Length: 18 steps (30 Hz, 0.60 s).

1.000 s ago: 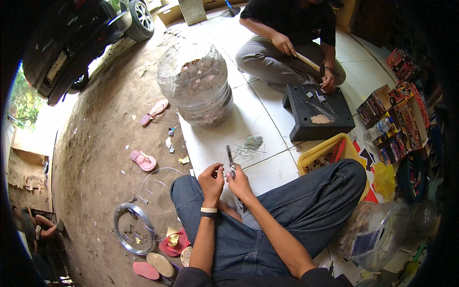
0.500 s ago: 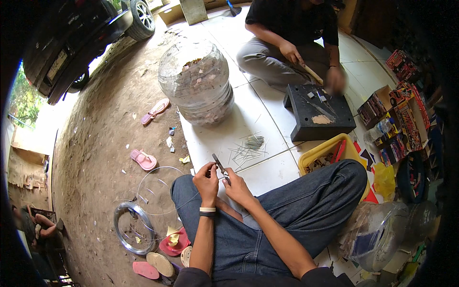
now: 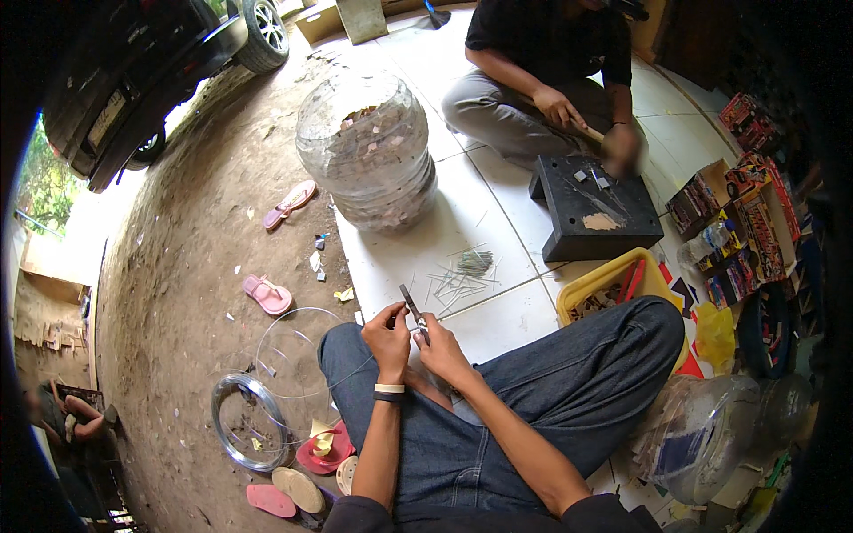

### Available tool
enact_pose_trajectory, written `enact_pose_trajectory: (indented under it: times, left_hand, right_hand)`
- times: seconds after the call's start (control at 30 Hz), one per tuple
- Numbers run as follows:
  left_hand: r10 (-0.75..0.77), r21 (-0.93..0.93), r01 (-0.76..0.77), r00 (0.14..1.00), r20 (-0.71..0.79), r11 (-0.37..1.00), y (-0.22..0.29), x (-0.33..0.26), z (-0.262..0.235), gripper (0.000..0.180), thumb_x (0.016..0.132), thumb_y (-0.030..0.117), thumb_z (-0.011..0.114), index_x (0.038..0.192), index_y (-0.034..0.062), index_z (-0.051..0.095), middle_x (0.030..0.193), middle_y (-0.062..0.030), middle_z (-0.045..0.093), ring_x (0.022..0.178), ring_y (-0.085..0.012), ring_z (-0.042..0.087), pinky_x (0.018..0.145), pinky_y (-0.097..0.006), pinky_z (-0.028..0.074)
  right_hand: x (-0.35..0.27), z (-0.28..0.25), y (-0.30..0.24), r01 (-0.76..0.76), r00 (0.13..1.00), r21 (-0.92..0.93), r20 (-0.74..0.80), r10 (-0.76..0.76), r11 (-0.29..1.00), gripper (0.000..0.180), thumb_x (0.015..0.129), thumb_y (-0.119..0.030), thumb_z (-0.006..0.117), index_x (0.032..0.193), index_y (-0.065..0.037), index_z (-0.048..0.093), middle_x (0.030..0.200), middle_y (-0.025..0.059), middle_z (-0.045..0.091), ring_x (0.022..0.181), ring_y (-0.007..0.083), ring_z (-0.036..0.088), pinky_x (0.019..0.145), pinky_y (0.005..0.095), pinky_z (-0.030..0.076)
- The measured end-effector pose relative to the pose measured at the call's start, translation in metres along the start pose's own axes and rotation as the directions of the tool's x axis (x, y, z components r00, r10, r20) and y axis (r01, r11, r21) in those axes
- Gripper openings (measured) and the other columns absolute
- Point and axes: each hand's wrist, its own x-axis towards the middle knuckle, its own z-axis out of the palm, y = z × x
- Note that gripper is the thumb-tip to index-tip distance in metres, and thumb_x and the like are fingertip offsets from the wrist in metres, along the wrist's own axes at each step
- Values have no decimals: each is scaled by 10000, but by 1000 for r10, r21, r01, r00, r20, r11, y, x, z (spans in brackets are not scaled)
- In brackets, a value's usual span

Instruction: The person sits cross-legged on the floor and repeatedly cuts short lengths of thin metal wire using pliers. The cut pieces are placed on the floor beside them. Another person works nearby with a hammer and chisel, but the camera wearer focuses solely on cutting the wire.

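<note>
Over my lap, my left hand (image 3: 387, 336) is closed, fingertips pinched together. A thin steel wire (image 3: 302, 391) loops up from a silver coil (image 3: 233, 421) on the dirt to this hand; the pinched end is too small to make out. Close beside it, my right hand (image 3: 441, 350) grips a slim dark metal tool (image 3: 412, 304), whose narrow end points up and slightly left. The tool's lower part is hidden in my palm, so its exact kind is unclear. Just beyond my hands, a pile of short straight wire pieces (image 3: 474, 264) lies scattered on the white tiles.
A large clear plastic jug (image 3: 391, 178) holding scraps stands ahead. Across from me a person (image 3: 551, 98) works with a wooden-handled tool over a black stool (image 3: 586, 226). Nearby are a yellow basin (image 3: 564, 298), toy boxes (image 3: 755, 213), sandals (image 3: 267, 295) and a parked car (image 3: 133, 71).
My hands and the dark tool have shifted only slightly to the right. The person across from me has moved their hands a little over the black stool.
</note>
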Motion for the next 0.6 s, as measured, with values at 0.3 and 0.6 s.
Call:
enact_pose_trajectory:
  times: [0.3,0.6]
  left_hand:
    - [16,-13,-16,1000,-26,1000,6,0,1,127,874,25,717,976,-1,789,804,-130,768,653,-124,692,596,-268,521]
    - [23,5,-23,1000,-5,1000,13,-2,4,139,877,25,717,996,-3,783,814,-127,769,666,-127,698,616,-269,527]
  right_hand:
    - [0,0,0,-80,997,-58,-22,78,995,286,899,-142,673,1129,-4,574,882,284,680,849,484,666,743,526,512]
    - [3,4,-2,-202,979,-89,-14,201,975,304,865,-266,751,877,23,657,884,268,705,908,477,677,792,548,525]
